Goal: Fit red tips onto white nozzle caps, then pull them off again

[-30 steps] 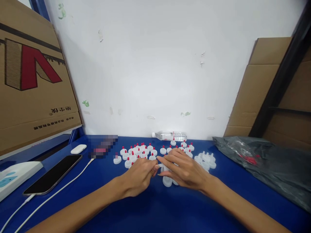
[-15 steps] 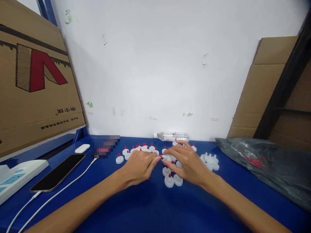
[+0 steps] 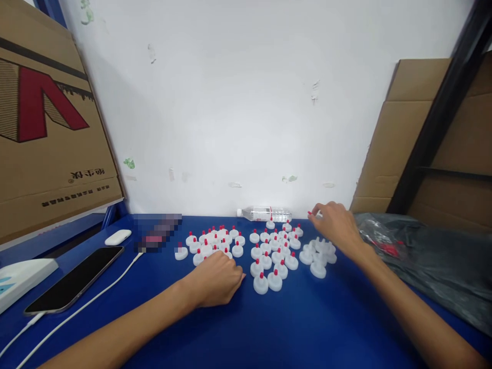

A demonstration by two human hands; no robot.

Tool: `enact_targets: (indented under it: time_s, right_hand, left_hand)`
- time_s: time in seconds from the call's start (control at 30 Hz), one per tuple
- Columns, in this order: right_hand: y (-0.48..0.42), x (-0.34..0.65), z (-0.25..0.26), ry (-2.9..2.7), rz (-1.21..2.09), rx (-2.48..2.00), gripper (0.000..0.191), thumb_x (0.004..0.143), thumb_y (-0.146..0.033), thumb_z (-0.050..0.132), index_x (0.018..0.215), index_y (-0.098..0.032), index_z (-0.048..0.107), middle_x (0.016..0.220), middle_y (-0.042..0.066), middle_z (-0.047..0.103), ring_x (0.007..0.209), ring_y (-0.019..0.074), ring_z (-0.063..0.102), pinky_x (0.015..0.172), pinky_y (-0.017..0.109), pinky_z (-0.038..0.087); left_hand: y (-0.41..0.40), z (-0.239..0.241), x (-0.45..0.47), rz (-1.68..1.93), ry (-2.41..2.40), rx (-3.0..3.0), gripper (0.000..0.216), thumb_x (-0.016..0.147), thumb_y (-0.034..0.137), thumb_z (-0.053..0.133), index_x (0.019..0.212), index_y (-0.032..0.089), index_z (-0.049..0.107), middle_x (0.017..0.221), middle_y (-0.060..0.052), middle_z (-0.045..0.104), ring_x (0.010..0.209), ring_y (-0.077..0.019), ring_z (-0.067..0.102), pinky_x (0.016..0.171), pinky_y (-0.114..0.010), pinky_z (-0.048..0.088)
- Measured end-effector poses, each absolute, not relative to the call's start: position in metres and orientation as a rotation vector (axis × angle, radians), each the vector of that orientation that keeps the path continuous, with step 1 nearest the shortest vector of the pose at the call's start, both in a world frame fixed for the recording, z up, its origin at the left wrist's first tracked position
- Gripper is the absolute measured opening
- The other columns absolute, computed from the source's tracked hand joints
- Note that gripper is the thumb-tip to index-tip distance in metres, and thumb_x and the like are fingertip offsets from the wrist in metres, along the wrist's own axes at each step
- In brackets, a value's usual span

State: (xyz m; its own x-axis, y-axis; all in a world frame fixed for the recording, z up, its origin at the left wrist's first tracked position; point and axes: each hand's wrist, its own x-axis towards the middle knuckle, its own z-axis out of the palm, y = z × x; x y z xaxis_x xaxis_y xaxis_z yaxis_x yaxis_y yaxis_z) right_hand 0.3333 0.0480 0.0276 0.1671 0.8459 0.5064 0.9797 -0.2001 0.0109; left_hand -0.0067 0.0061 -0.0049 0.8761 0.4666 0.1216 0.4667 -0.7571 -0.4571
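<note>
left hand (image 3: 217,279) curled closed, inside hidden; right hand (image 3: 333,225) pinches half-hidden red-tipped cap (image 3: 309,213).

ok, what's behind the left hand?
White caps with red tips, standing in a cluster beyond the left hand. It partly covers the nearest; anything fully hidden can't be seen.

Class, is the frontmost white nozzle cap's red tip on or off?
On: the red tip sits atop the nozzle cap, standing upright on the blue table.

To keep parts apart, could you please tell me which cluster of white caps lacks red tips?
The rightmost cluster, nearest the right hand: it shows only white; the left cluster and middle cluster are red-tipped.
</note>
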Motion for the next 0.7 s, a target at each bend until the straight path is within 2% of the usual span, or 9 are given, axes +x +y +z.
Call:
enact_targets:
  time_s: [0.1,0.17,0.27,0.5,0.6,0.7]
  right_hand:
    - [0.055,0.350,0.019,-1.740,-0.391,-2.269,0.027,0.090,-0.038,0.055,0.099,-0.020,0.072,0.095,0.014,0.072,0.094,0.0324,0.066,0.074,0.038,0.043]
    - [0.057,0.355,0.012,-1.758,-0.314,-2.285,0.026,0.087,-0.040,0.059,0.097,-0.020,0.073,0.088,0.013,0.073,0.087,0.0303,0.068,0.070,0.035,0.044]
    - [0.059,0.355,0.006,-1.798,-0.212,-2.289,0.026,0.084,-0.042,0.064,0.097,-0.022,0.073,0.087,0.011,0.073,0.086,0.0284,0.069,0.066,0.032,0.043]
    - [0.059,0.364,0.023,-1.811,-0.123,-2.324,0.040,0.088,-0.054,0.054,0.099,-0.020,0.073,0.092,0.015,0.073,0.086,0.0313,0.069,0.067,0.035,0.045]
    - [0.058,0.366,0.027,-1.909,-0.025,-2.304,0.037,0.085,-0.054,0.060,0.092,-0.022,0.076,0.086,0.011,0.074,0.083,0.0283,0.069,0.067,0.033,0.045]
    - [0.057,0.365,0.024,-2.006,0.084,-2.287,0.025,0.077,-0.047,0.071,0.082,-0.024,0.078,0.081,0.007,0.074,0.079,0.0250,0.070,0.067,0.030,0.046]
  left_hand:
    - [0.005,-0.006,-0.004,-0.019,-0.618,-2.566,0.026,0.094,0.019,0.050,0.070,0.016,0.060,0.058,-0.007,0.063,0.049,-0.0232,0.063,0.047,-0.030,0.036]
    - [0.005,-0.006,-0.003,-0.055,-0.611,-2.567,0.028,0.096,0.020,0.049,0.070,0.016,0.058,0.056,-0.006,0.062,0.048,-0.0222,0.062,0.047,-0.029,0.035]
    - [0.007,-0.006,-0.002,-0.102,-0.636,-2.566,0.032,0.100,0.023,0.045,0.071,0.016,0.057,0.057,-0.005,0.062,0.048,-0.0205,0.062,0.048,-0.028,0.035]
    - [0.013,-0.012,-0.002,-0.112,-0.734,-2.569,0.031,0.102,0.030,0.046,0.078,0.016,0.059,0.066,-0.005,0.067,0.056,-0.0206,0.066,0.050,-0.026,0.036]
    - [0.015,-0.014,-0.002,-0.109,-0.728,-2.551,0.032,0.103,0.032,0.044,0.079,0.016,0.059,0.068,-0.005,0.067,0.057,-0.0203,0.066,0.051,-0.026,0.036]
    - [0.016,-0.015,-0.002,-0.109,-0.733,-2.534,0.032,0.104,0.034,0.043,0.082,0.016,0.058,0.069,-0.005,0.067,0.057,-0.0204,0.066,0.050,-0.026,0.036]
